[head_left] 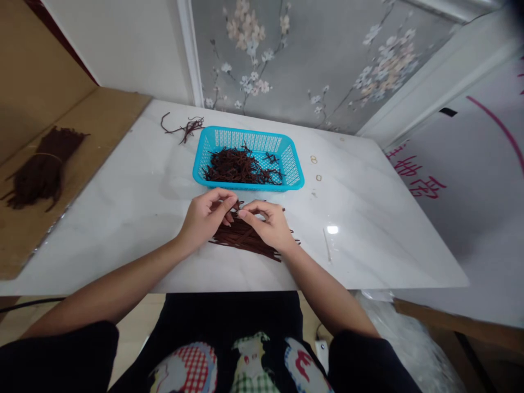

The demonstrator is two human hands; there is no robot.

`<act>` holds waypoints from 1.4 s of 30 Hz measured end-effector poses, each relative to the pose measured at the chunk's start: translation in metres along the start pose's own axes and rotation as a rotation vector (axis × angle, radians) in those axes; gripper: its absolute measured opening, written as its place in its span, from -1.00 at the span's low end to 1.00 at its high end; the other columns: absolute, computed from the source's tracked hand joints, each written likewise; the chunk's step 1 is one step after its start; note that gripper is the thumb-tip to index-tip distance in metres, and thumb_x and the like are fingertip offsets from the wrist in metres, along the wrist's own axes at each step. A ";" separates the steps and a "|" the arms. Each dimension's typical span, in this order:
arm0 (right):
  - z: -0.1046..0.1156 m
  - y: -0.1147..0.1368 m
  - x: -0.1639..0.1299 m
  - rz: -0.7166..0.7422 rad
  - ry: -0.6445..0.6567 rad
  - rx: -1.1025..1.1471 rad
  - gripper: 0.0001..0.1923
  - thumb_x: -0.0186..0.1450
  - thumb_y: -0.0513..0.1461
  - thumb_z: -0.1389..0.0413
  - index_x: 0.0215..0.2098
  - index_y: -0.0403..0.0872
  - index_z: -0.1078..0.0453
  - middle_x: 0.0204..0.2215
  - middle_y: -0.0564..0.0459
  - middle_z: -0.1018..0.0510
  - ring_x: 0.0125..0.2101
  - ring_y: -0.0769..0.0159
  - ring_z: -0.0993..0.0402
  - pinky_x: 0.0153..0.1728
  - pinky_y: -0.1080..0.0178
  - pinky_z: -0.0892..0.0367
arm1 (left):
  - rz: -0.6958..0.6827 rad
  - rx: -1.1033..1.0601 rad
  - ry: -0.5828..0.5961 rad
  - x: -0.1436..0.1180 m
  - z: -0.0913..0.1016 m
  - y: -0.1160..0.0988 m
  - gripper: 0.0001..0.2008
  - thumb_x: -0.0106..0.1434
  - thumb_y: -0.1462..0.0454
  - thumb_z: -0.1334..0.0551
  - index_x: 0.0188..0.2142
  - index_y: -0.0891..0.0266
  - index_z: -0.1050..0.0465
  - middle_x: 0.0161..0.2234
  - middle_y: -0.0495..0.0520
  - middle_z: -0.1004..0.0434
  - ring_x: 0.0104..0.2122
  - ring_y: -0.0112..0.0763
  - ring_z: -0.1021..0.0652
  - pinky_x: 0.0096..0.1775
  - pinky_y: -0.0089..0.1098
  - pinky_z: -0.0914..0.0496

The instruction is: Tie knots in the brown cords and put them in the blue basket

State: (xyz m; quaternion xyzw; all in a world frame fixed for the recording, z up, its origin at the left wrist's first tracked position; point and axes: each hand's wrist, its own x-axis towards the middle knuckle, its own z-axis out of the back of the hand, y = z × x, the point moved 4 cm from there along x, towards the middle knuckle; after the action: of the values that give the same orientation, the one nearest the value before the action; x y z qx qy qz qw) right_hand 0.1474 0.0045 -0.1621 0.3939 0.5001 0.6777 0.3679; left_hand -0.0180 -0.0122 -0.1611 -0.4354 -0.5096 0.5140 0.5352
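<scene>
My left hand [208,214] and my right hand [268,222] meet close together above the table, just in front of a blue basket [297,158]. Both have thumb and fingers pinched on a thin dark-brown strand [236,206], most of it hidden by the fingers. Under the hands lies a flat row of long dark-brown strands [245,240], roughly side by side. My right wrist and palm cover part of that row. Inside the basket is a tangled heap of shorter, curled brown strands [233,165].
Loose strands [190,128] lie left of the basket. A banded bundle of brown strands [39,169] rests on cardboard [110,112] at far left. Small rubber bands [319,178] and a thin white strip [327,244] lie on the right of the white table [380,218]. A wall stands behind.
</scene>
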 end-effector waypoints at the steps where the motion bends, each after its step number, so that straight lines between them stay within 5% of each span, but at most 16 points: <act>1: 0.001 0.001 0.001 -0.006 0.019 -0.011 -0.78 0.28 -0.07 -0.22 -0.36 -0.05 -0.52 -0.41 0.07 -0.61 -0.37 0.31 -0.49 -0.26 0.25 -0.38 | -0.006 0.008 0.014 0.000 -0.001 0.000 -0.71 0.27 0.06 -0.29 -0.25 0.26 -0.51 -0.46 -0.01 -0.54 -0.56 -0.54 -0.52 -0.50 -0.54 -0.48; 11: 0.009 0.003 0.006 -0.054 0.075 0.089 -0.67 0.35 0.00 -0.12 -0.39 -0.07 -0.39 -0.49 0.13 -0.42 -0.44 0.40 -0.33 -0.35 0.30 -0.25 | -0.203 0.168 0.132 -0.007 -0.007 -0.007 -0.79 0.34 0.13 -0.23 -0.22 0.22 -0.54 -0.44 -0.04 -0.51 -0.53 -0.56 -0.53 -0.46 -0.57 -0.46; 23: 0.010 0.001 -0.002 0.108 -0.255 -0.121 -0.76 0.39 -0.08 -0.08 -0.36 -0.05 -0.37 -0.47 0.11 -0.42 -0.42 0.36 -0.31 -0.31 0.26 -0.28 | -0.597 0.546 0.069 -0.013 -0.006 -0.012 -0.91 0.38 0.29 -0.16 -0.22 0.23 -0.43 -0.43 -0.04 -0.56 -0.47 -0.52 -0.55 -0.39 -0.53 -0.38; 33: 0.008 0.017 -0.007 0.358 -0.271 -0.194 -0.89 0.37 -0.24 -0.12 -0.34 -0.03 -0.41 -0.39 0.08 -0.54 -0.39 0.35 -0.42 -0.27 0.23 -0.35 | -0.464 0.312 0.112 -0.010 -0.001 -0.019 -0.82 0.41 0.21 -0.13 -0.24 0.23 -0.46 -0.38 0.00 -0.53 -0.39 -0.49 -0.56 -0.29 -0.50 -0.44; 42: 0.011 0.016 -0.006 0.232 -0.192 -0.215 -0.79 0.37 -0.12 -0.11 -0.39 -0.01 -0.44 -0.43 0.04 -0.55 -0.39 0.28 -0.46 -0.25 0.18 -0.40 | -0.440 0.360 0.065 -0.005 -0.007 -0.023 -0.82 0.27 0.14 -0.30 -0.28 0.21 -0.57 -0.32 0.05 -0.66 -0.35 -0.43 -0.61 -0.26 -0.46 -0.52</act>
State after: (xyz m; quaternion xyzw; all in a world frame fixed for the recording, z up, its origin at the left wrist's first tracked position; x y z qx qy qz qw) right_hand 0.1584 0.0001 -0.1457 0.4701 0.3385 0.7246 0.3734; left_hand -0.0086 -0.0194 -0.1392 -0.2288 -0.4749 0.4535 0.7186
